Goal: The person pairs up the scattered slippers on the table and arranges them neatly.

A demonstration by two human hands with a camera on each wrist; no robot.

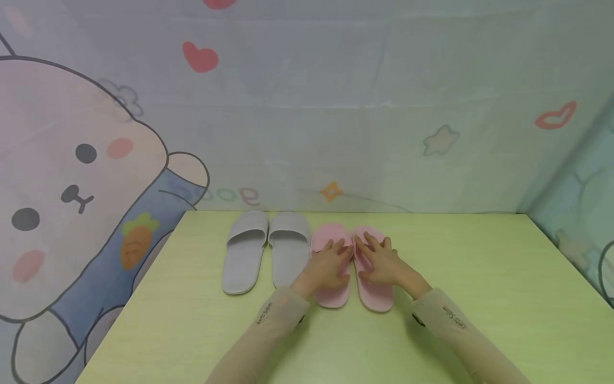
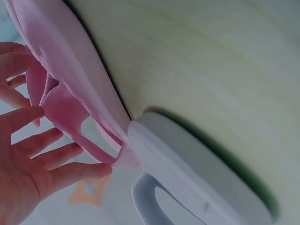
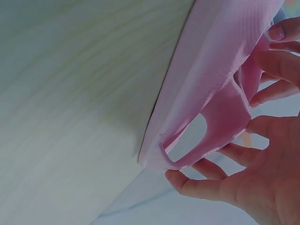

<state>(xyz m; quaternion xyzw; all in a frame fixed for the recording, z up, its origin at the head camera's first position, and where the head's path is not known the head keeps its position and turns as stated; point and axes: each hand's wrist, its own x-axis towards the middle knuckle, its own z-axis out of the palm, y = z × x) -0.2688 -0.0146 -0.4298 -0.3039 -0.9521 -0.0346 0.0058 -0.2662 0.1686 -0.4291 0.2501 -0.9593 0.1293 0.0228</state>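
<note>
Two pink slippers stand side by side, toes toward the back wall. Over the left pink slipper is my left hand, fingers spread. In the left wrist view its fingertips meet the edge of that slipper's raised pink strap. My right hand reaches over the right pink slipper the same way. The right wrist view has its fingertips along the edge of the other strap, with the thumb apart from the sole. Both soles lie on the table, partly hidden under the hands.
Left of the pink pair are two grey slippers, one outer and one inner, the inner close beside the left pink one. The yellow-green table ends at a printed cloth backdrop with a cartoon animal at left.
</note>
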